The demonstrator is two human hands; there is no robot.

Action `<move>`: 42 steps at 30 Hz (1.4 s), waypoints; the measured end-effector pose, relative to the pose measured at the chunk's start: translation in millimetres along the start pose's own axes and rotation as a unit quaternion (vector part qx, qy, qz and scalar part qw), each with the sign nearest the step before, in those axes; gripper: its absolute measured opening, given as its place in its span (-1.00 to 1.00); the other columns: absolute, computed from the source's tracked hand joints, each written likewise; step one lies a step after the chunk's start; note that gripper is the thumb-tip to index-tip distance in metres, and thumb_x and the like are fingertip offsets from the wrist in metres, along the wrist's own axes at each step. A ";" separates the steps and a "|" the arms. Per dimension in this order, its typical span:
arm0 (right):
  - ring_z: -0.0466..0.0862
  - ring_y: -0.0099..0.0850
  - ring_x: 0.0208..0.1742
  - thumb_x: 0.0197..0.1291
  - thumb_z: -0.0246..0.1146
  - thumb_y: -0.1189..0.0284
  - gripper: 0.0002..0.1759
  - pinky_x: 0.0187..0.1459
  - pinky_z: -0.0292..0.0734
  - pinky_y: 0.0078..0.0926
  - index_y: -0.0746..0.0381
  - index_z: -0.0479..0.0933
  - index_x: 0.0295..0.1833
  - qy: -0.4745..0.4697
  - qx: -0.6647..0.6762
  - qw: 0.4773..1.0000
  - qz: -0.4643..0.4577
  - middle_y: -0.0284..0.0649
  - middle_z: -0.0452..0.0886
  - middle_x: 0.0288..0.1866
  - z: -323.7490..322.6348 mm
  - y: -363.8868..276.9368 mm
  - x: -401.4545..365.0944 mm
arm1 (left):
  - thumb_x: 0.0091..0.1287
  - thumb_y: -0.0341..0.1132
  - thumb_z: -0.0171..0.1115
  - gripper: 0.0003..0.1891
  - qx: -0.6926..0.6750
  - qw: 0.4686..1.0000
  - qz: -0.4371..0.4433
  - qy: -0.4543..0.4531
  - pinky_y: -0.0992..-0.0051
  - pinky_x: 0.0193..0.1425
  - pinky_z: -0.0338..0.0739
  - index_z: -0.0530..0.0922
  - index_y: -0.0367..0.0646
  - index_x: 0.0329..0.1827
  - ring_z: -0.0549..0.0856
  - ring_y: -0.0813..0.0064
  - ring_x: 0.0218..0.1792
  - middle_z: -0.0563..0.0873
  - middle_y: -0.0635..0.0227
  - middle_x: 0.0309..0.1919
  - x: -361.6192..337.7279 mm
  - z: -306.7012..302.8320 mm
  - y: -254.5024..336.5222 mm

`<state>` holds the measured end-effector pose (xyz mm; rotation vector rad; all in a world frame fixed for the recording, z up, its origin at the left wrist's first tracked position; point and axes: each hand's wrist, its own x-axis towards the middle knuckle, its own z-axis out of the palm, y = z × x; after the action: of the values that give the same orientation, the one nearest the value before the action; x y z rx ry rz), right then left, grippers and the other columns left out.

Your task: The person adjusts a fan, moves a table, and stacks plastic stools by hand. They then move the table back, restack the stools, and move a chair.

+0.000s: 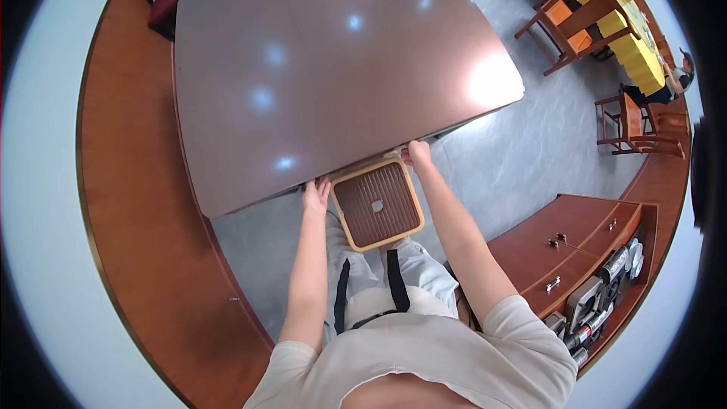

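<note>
From the head camera, a large, glossy brown table [333, 68] stands on a grey floor [522, 159], ringed by a curved wooden bench [144, 242]; a drawer cabinet [575, 246] sits to the right and cushioned chairs [575, 23] far off. A square slatted tray [377, 204] lies at the table's near edge, above the lap. The left hand [316, 195] grips its left corner and the right hand [416, 154] its far corner, fingers closed on the rim.

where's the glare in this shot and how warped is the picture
Head view: strong fisheye, so the table edges bow inside a round border; light spots glare off the tabletop, worst in a white patch near its right corner; the tray and the left hand and right hand at it look sharp and evenly lit.
</note>
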<state>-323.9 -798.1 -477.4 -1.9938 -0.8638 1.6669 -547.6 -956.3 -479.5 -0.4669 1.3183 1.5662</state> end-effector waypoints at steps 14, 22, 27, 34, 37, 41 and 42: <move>0.49 -0.40 -0.41 0.01 -0.04 0.41 -0.78 -0.38 0.43 -0.42 0.29 0.32 -0.22 -0.050 0.054 0.996 0.051 -0.21 0.45 -0.42 -11.7 35.9 -31.1 | 0.12 -0.31 -0.01 -0.67 -0.022 0.999 -0.013 -0.022 0.29 -0.04 0.36 0.17 -0.10 -0.06 0.41 0.26 -0.05 0.33 0.16 -0.03 -11.7 -39.1 -26.2; 0.48 -0.36 -0.30 0.04 -0.06 0.40 -0.73 -0.28 0.40 -0.41 0.31 0.31 -0.16 -0.079 0.071 0.992 0.068 -0.19 0.45 -0.34 -11.5 40.0 -42.9 | 0.16 -0.28 -0.07 -0.66 -0.044 0.998 -0.045 0.011 0.25 0.01 0.32 0.18 -0.15 -0.01 0.37 0.25 0.00 0.30 0.21 0.02 -29.0 -40.8 -15.8; 0.45 -0.51 -0.50 0.02 -0.03 0.41 -0.85 -0.50 0.36 -0.53 0.25 0.36 -0.33 -0.074 0.095 0.992 0.042 -0.31 0.43 -0.50 -1.1 25.9 -40.2 | 0.18 -0.26 -0.11 -0.60 -0.060 0.997 -0.044 0.005 0.27 0.04 0.30 0.13 -0.20 0.06 0.38 0.29 0.00 0.29 0.19 0.01 -43.3 -21.0 1.4; 0.42 -0.54 -0.57 0.02 -0.02 0.40 -0.89 -0.55 0.33 -0.57 0.19 0.32 -0.47 -0.110 0.142 0.982 0.056 -0.37 0.38 -0.58 -1.1 15.3 -47.3 | 0.17 -0.27 -0.10 -0.59 -0.108 0.991 -0.070 -0.025 0.27 0.04 0.31 0.10 -0.21 0.04 0.43 0.29 -0.07 0.35 0.19 -0.11 -39.8 -16.8 12.5; 0.41 -0.57 -0.59 0.02 -0.02 0.41 -0.90 -0.55 0.34 -0.60 0.19 0.30 -0.48 -0.106 0.151 0.982 0.046 -0.38 0.37 -0.59 0.3 5.9 -52.5 | 0.18 -0.27 -0.11 -0.66 -0.109 0.992 -0.063 -0.017 0.28 0.04 0.30 0.17 -0.25 -0.04 0.42 0.31 -0.07 0.33 0.21 -0.11 -43.0 -8.7 18.7; 0.43 -0.58 -0.58 0.00 -0.01 0.44 -0.87 -0.56 0.35 -0.68 0.26 0.31 -0.32 -0.142 0.198 0.970 0.012 -0.36 0.38 -0.56 4.6 -6.3 -57.9 | 0.21 -0.30 -0.18 -0.71 -0.118 0.991 -0.040 -0.038 0.30 0.07 0.28 0.21 -0.29 -0.08 0.38 0.31 -0.02 0.29 0.20 -0.02 -48.9 3.8 29.8; 0.43 -0.58 -0.58 0.00 -0.01 0.44 -0.87 -0.56 0.35 -0.68 0.26 0.31 -0.32 -0.142 0.197 0.970 0.012 -0.36 0.38 -0.56 5.4 -8.2 -59.7 | 0.21 -0.31 -0.20 -0.71 -0.119 0.990 -0.028 -0.063 0.30 0.08 0.28 0.20 -0.29 -0.06 0.37 0.31 0.00 0.27 0.19 0.00 -49.3 5.9 31.6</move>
<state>-336.7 -833.2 -429.8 -1.5294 -0.5400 1.9878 -551.7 -969.6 -422.3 -0.5385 1.0191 1.6869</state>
